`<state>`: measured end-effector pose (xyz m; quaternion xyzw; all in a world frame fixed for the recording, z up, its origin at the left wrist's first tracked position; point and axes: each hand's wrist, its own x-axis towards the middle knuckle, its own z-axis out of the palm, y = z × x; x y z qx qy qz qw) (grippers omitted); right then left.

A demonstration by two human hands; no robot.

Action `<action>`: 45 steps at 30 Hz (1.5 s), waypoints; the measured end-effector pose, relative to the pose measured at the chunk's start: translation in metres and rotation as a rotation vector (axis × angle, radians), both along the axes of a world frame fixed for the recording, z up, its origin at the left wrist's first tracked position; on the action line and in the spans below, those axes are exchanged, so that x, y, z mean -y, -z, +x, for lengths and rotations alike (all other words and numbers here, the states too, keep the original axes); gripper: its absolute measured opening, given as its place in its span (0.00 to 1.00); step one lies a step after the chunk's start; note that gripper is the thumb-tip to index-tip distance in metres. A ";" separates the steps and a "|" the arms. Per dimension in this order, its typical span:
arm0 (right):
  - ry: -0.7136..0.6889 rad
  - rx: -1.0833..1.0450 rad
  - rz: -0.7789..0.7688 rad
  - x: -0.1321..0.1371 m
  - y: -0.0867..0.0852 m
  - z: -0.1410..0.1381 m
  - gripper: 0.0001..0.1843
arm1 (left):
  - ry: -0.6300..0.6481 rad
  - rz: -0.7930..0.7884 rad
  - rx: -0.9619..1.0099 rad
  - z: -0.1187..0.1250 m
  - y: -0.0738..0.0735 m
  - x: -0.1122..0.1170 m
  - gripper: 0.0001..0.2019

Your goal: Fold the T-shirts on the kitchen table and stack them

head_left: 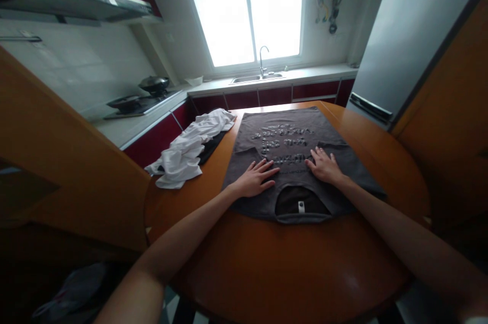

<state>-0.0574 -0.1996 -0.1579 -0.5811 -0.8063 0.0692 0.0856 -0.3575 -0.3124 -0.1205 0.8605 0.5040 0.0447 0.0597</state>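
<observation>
A dark grey T-shirt (282,125) with raised black lettering lies spread on the wooden table, its neckline toward me and a small white label inside the collar. Both sleeves rest on top of the body. My left hand (256,179) presses flat on the shirt's left side near the sleeve, fingers spread. On the right side, my right hand (324,165) also lies flat with its fingers apart, touching the fabric beside the lettering. Neither hand grips the cloth.
Crumpled white clothing (186,148) with a dark piece under it lies on the left of the round table (297,263). Beyond are a sink (247,79), a stove with pans (154,85) and a fridge (407,29) at the right.
</observation>
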 end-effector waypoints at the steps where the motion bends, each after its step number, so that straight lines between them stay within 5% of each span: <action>1: 0.002 -0.002 -0.001 0.000 -0.001 0.000 0.38 | 0.002 0.019 0.007 0.001 -0.002 0.001 0.30; 8: -0.001 -0.004 -0.016 0.004 -0.008 -0.001 0.38 | 0.183 0.084 0.110 0.022 -0.023 0.019 0.29; 13: 0.002 -0.007 -0.014 0.006 -0.010 0.000 0.38 | 0.302 -0.054 0.066 0.039 -0.015 0.031 0.31; 45: 0.006 -0.006 -0.022 0.005 -0.010 -0.001 0.37 | 0.320 -0.081 0.063 0.039 -0.008 0.028 0.32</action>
